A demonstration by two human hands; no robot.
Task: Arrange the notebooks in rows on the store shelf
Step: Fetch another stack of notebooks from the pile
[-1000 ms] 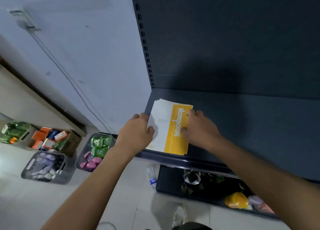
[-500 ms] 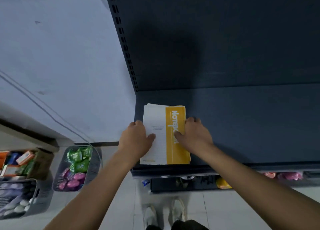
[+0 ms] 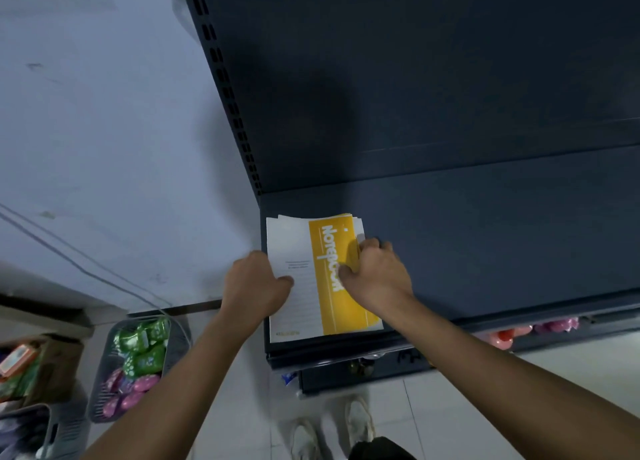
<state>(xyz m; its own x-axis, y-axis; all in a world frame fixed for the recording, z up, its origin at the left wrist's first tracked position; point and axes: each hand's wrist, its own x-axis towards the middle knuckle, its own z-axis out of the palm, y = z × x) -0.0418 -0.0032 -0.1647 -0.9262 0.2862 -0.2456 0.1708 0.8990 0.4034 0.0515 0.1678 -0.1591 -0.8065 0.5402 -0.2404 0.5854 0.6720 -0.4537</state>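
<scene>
A stack of white-and-yellow notebooks [image 3: 304,307] lies flat at the left end of the dark blue store shelf [image 3: 502,238]. The top cover has a yellow band with white lettering. My left hand [image 3: 258,286] grips the stack's left edge, thumb on the cover. My right hand [image 3: 375,272] holds the right edge, fingers curled under the upper covers and lifting them a little. The far corners of the stack are fanned out unevenly.
A grey wall [image 3: 104,130] borders the shelf on the left. On the floor stand a grey basket [image 3: 138,362] of green and pink packets and a cardboard box [image 3: 38,366] of goods. A lower shelf [image 3: 519,335] holds pink items. My white shoes [image 3: 360,421] are below.
The view has tilted down and closer. The stack has been pushed nearer the shelf's left edge, and my right hand has shifted from resting on the cover to gripping its right edge.
</scene>
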